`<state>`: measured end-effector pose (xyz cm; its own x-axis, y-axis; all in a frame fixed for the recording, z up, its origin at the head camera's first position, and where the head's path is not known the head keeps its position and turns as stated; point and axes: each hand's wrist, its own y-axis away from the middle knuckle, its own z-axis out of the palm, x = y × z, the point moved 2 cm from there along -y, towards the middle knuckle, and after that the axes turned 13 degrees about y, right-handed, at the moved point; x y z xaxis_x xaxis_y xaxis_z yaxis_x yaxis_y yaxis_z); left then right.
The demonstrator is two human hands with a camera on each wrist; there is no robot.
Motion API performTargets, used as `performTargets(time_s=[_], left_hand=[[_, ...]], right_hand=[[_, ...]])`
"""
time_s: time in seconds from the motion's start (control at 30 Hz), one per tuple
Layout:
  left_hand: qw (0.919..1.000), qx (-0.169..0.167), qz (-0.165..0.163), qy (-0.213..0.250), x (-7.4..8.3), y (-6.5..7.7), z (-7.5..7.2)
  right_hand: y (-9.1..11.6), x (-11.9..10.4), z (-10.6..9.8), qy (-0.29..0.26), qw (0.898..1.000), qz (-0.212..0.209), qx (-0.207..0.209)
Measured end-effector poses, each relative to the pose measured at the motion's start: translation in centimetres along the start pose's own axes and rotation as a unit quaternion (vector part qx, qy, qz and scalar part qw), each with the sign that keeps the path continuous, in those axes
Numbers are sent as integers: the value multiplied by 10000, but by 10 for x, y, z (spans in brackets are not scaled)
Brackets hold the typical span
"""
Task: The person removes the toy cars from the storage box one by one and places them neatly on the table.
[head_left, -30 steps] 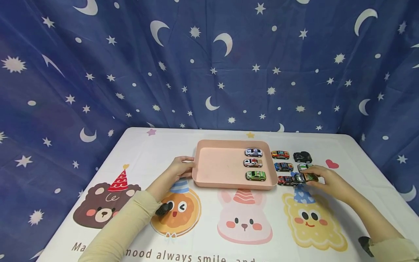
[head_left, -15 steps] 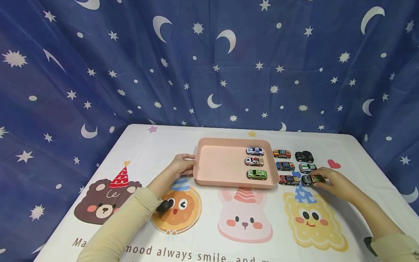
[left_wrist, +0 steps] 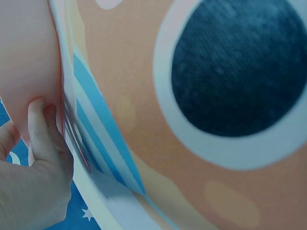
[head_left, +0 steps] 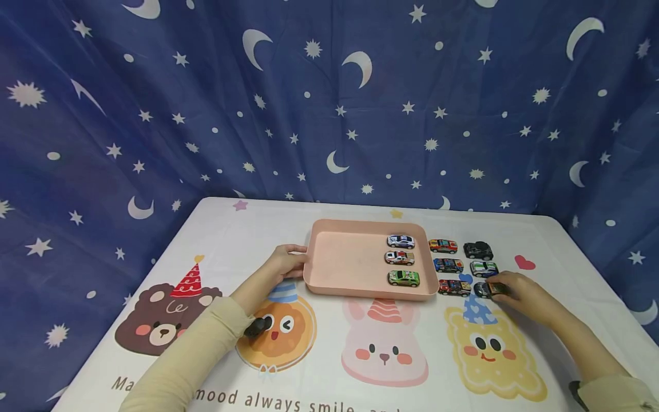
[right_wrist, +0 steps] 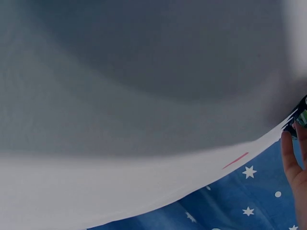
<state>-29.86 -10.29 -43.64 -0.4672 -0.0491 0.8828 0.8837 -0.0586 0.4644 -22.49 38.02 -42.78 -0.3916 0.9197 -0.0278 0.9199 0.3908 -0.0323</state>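
Observation:
At the left end of the pink tray (head_left: 355, 289), my left hand (head_left: 286, 262) grips the tray's side wall; in the left wrist view its bent fingers (left_wrist: 41, 129) press on that wall. My right hand (head_left: 520, 292) pinches a dark toy car (head_left: 483, 289) with an orange-brown rear, whose back end the fingers cover. That car is close over the table or on it, right of a red-and-black toy car (head_left: 454, 287) and in front of a white-and-green toy car (head_left: 484, 269). The right wrist view catches only part of the right hand (right_wrist: 297, 163).
In the tray's right part stand a white car (head_left: 400, 241), a white-and-brown car (head_left: 399, 258) and a green car (head_left: 404, 278). Outside it are a red-yellow car (head_left: 443, 246), a blue car (head_left: 448, 265) and a black car (head_left: 478, 250). A starry curtain (head_left: 288, 114) hangs behind.
My right hand has shifted the dark car rightward and down, from overlapping the red-and-black car to a spot beside it. The left hand stays at the tray.

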Motion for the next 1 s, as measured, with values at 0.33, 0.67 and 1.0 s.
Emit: performTargets(time_s=[0.33,0.67,1.0], left_hand=[[10000,23,28,60,0,1,1],[10000,27,66,53,-1,0,1],[9999,23,103,49,-2,1,0]], right_hand=[[-3,-4,-5,249,9995,143,-132],[-4,-10,-12,148,9997,2,218],[-15,-21,-17,-121,9987,-11,490]])
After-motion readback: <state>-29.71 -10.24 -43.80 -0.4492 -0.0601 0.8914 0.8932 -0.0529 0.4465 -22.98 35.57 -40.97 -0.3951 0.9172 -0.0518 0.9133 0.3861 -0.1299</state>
